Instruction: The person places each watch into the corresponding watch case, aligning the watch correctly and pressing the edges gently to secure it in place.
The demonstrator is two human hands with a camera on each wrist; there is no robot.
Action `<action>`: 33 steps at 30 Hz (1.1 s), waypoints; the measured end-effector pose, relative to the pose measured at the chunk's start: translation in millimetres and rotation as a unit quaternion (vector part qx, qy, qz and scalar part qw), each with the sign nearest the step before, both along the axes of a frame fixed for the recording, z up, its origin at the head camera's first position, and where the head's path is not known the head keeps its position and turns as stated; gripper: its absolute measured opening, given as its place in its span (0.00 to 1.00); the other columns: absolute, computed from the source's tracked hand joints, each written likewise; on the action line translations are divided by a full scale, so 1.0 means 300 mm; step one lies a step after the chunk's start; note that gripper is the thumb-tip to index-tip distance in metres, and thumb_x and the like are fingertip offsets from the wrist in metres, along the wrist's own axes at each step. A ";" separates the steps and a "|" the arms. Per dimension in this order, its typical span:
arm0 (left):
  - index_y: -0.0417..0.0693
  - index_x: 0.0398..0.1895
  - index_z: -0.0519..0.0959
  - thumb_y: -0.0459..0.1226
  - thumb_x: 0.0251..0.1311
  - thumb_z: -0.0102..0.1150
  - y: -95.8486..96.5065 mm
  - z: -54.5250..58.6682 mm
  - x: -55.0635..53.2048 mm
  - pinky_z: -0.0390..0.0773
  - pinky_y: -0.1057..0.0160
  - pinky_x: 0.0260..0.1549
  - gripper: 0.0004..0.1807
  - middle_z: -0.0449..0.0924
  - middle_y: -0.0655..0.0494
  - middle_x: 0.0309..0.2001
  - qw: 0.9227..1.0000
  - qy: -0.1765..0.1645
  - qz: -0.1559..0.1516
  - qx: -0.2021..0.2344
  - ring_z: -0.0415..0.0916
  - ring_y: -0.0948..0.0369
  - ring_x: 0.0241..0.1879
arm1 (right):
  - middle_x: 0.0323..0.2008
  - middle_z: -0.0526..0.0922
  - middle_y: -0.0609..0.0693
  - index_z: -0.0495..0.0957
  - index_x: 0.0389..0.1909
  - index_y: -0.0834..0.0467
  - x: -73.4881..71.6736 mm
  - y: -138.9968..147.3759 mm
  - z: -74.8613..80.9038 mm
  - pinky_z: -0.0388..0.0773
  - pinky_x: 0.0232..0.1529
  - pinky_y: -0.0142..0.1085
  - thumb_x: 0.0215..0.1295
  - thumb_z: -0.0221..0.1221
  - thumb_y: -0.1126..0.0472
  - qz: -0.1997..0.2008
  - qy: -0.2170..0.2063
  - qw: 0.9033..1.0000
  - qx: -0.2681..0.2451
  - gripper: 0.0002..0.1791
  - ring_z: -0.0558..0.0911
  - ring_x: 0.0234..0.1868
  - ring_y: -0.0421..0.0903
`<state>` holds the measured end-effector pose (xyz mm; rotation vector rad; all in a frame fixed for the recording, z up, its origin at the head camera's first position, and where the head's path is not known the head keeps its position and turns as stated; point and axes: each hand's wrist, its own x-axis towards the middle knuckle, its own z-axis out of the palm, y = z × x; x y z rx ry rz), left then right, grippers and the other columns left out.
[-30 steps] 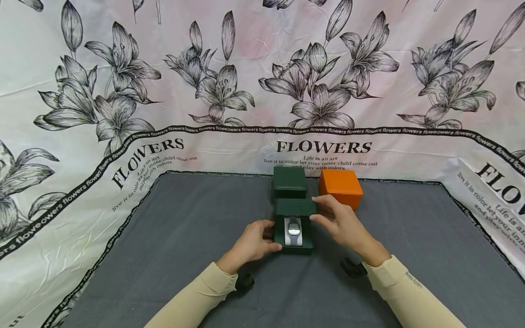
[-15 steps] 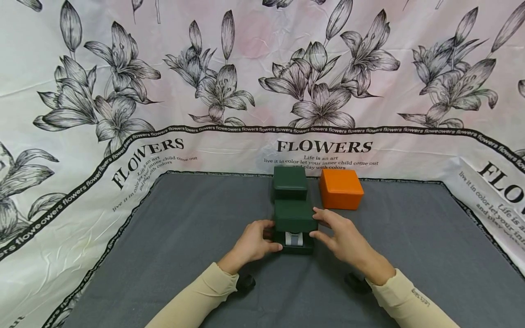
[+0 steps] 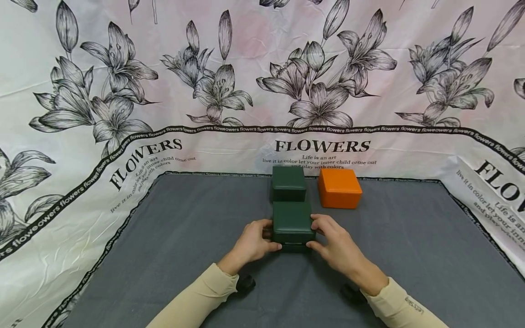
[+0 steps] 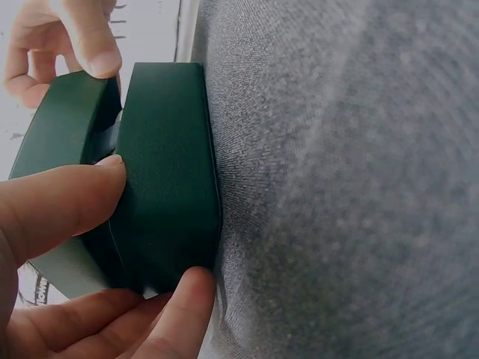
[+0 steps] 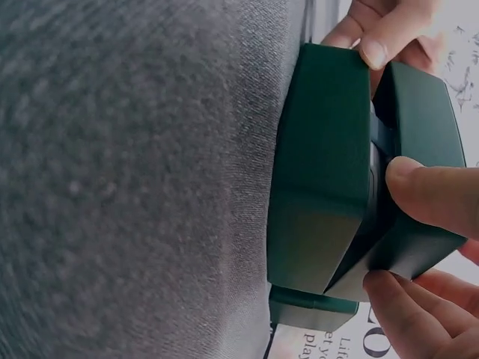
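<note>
A dark green watch box (image 3: 292,221) stands on the grey cloth in the middle of the head view, its lid tipped down almost to the base. My left hand (image 3: 253,239) grips the box at its left side, thumb at the front edge. At the right side, my right hand (image 3: 336,241) pinches the lid (image 5: 426,112) between thumb and fingers. A narrow gap parts lid and base (image 4: 168,149) in both wrist views. Inside that gap a bit of the watch strap (image 5: 382,138) shows; the rest of the watch is hidden.
Right behind the watch box stands a second green box (image 3: 288,180), closed. An orange box (image 3: 339,187) sits to its right. Grey cloth (image 3: 197,218) covers the table, and a flower-printed sheet (image 3: 229,150) rises beyond it.
The lid has swung forward and down over the watch, which was in plain sight one second ago. My right hand came toward me with it; the left stayed in place.
</note>
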<state>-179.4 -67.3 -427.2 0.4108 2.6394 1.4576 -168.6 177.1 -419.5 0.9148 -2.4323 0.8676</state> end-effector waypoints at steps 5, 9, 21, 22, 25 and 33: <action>0.35 0.57 0.73 0.34 0.46 0.74 -0.002 0.004 0.003 0.81 0.62 0.38 0.33 0.81 0.45 0.48 1.000 -0.006 -0.001 -0.005 0.81 0.54 0.45 | 0.54 0.74 0.55 0.70 0.36 0.56 0.005 -0.005 -0.003 0.80 0.45 0.33 0.44 0.74 0.69 -0.004 -0.012 1.000 -0.006 0.23 0.79 0.51 0.49; 0.36 0.58 0.73 0.34 0.45 0.75 -0.005 0.007 0.002 0.81 0.60 0.39 0.34 0.80 0.44 0.49 1.000 -0.015 -0.001 -0.008 0.81 0.54 0.45 | 0.53 0.74 0.55 0.70 0.36 0.55 0.006 -0.006 -0.003 0.80 0.45 0.33 0.44 0.74 0.69 -0.001 -0.012 1.000 -0.011 0.23 0.79 0.51 0.49; 0.38 0.60 0.72 0.35 0.44 0.76 -0.006 0.017 0.009 0.82 0.61 0.39 0.37 0.79 0.45 0.50 1.000 -0.004 0.016 0.006 0.81 0.54 0.44 | 0.56 0.73 0.60 0.69 0.56 0.63 0.005 -0.001 0.007 0.81 0.43 0.39 0.52 0.71 0.62 -0.045 -0.187 0.981 -0.041 0.32 0.82 0.49 0.53; 0.38 0.61 0.71 0.34 0.44 0.76 -0.003 0.020 0.010 0.81 0.61 0.39 0.37 0.78 0.45 0.51 1.000 -0.001 0.016 0.007 0.81 0.54 0.44 | 0.57 0.73 0.60 0.67 0.59 0.63 0.005 0.002 0.010 0.81 0.42 0.39 0.54 0.70 0.60 -0.055 -0.219 0.973 -0.047 0.34 0.82 0.48 0.52; 0.37 0.61 0.71 0.34 0.45 0.75 0.002 0.025 0.013 0.81 0.62 0.39 0.37 0.76 0.44 0.53 1.000 0.009 0.016 0.010 0.81 0.54 0.45 | 0.56 0.75 0.60 0.65 0.63 0.62 0.002 0.006 0.013 0.82 0.40 0.39 0.56 0.69 0.55 -0.064 -0.278 0.956 -0.066 0.36 0.83 0.47 0.52; 0.37 0.61 0.70 0.32 0.47 0.74 -0.022 0.036 0.019 0.81 0.61 0.40 0.35 0.75 0.45 0.53 1.000 0.008 0.021 0.011 0.79 0.52 0.47 | 0.52 0.78 0.57 0.67 0.61 0.62 0.001 -0.036 0.004 0.81 0.40 0.36 0.57 0.68 0.55 -0.048 -0.277 0.957 -0.079 0.33 0.83 0.46 0.49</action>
